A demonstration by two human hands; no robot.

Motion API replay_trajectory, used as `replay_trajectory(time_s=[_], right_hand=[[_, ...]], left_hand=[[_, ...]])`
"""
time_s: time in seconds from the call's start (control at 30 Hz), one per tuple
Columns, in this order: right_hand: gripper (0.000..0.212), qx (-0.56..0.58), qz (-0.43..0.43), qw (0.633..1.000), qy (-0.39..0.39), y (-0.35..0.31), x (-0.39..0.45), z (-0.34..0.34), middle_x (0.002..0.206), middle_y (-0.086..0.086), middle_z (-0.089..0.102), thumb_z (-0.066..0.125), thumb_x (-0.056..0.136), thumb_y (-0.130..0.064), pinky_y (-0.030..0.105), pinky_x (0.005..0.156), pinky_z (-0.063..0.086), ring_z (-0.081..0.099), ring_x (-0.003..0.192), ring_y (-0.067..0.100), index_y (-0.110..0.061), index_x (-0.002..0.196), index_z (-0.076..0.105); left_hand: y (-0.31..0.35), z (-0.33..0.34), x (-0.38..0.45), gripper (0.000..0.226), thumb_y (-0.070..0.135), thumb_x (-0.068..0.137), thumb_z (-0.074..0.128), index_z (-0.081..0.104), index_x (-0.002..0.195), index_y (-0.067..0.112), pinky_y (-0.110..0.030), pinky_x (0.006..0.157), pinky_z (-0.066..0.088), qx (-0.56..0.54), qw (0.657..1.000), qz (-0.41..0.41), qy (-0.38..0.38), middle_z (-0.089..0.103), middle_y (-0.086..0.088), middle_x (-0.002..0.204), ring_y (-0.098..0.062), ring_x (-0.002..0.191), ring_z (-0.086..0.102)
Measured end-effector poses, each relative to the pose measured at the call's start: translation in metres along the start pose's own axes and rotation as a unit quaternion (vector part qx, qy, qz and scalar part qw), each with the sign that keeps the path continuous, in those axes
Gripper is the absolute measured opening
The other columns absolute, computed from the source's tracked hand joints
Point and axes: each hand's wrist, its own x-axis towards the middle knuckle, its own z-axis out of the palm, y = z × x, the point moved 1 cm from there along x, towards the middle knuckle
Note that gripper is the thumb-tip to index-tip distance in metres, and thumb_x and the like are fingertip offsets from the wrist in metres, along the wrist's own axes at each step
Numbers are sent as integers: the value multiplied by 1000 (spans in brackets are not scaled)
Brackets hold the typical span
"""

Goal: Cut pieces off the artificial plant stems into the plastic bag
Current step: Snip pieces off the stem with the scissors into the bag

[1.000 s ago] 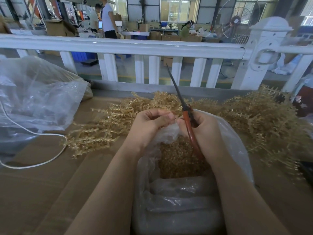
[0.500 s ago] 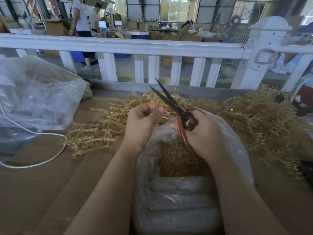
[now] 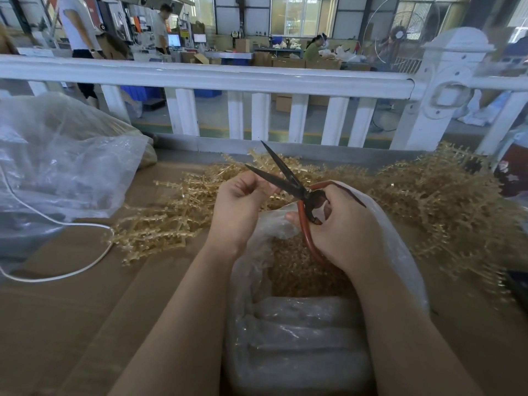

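A clear plastic bag (image 3: 400,252) stands open in front of me, with cut golden pieces (image 3: 300,270) heaped inside. Over its mouth my right hand (image 3: 345,227) grips the red handles of dark-bladed scissors (image 3: 285,178). The blades are spread apart and point up and to the left. My left hand (image 3: 240,204) is just left of the blades with its fingers curled, pinching a thin golden stem (image 3: 282,175) at the blades. Golden artificial plant stems (image 3: 428,201) lie piled behind the bag, and more stems (image 3: 160,224) lie to the left.
A large crumpled clear bag (image 3: 57,167) fills the left side, with a white cord (image 3: 57,221) looping under it. The cardboard-covered table (image 3: 71,324) ends at a white railing (image 3: 228,78). A dark object (image 3: 518,284) sits at the right edge. People work beyond the railing.
The scissor blades went from closed and pointing up to spread apart and tilted left. My left hand rose from the bag's rim to the blades.
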Motion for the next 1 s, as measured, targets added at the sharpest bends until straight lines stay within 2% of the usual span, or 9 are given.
replay_trajectory(time_s=[0.1,0.27,0.37,0.47,0.6,0.83,0.9,1.0], right_hand=[[51,9,-9,1000,4,-1,0,-1,83,-18,54,61,76,-77,18,62,38,51,75,6,-29,94,61],[63,12,0,1000,7,-1,0,1,83,-17,62,48,71,-87,27,66,54,57,73,6,-30,92,64],[58,17,3,1000,23,0,1,2,79,-23,58,44,70,-91,15,60,44,53,69,-1,-37,86,58],[69,22,7,999,26,0,1,4,77,-25,56,37,68,-96,10,60,37,49,64,-4,-35,86,62],[61,29,7,999,42,-1,-1,2,73,-28,51,41,70,-94,2,59,26,42,62,-15,-37,81,60],[53,34,10,999,35,-3,1,1,68,-33,43,48,70,-88,3,57,25,41,59,-14,-37,80,60],[56,43,6,998,35,-3,1,1,70,-32,46,48,70,-89,2,59,25,43,60,-14,-36,82,64],[69,62,-1,998,24,-2,1,2,78,-29,54,44,69,-90,1,63,29,46,63,-13,-31,90,72]], left_hand=[[-1,-1,0,26,-1,93,60,75,84,18,-17,77,50,-3,1000,-2,4,76,-1,87,-10,85,68],[0,-2,0,22,0,93,61,74,82,13,-15,76,49,-7,1000,6,3,75,-3,88,-7,80,66],[1,-2,0,23,2,94,61,73,78,16,-19,81,51,-19,1000,12,-10,75,-6,90,-13,86,67],[1,-2,1,24,5,93,63,72,75,18,-19,80,50,-31,999,16,-14,72,-4,86,-11,83,64],[1,-2,1,29,6,94,64,74,73,23,-20,82,52,-31,999,12,-11,72,-1,85,-12,83,63],[3,-1,1,34,7,92,65,76,69,30,-18,80,51,-33,999,3,-7,74,6,82,-7,81,65],[2,-2,2,32,7,92,66,76,69,27,-22,80,49,-37,999,-8,1,72,1,81,-12,79,63],[-1,-3,2,25,8,92,67,74,71,19,-24,68,42,-52,997,-50,11,64,-11,77,-20,70,48]])
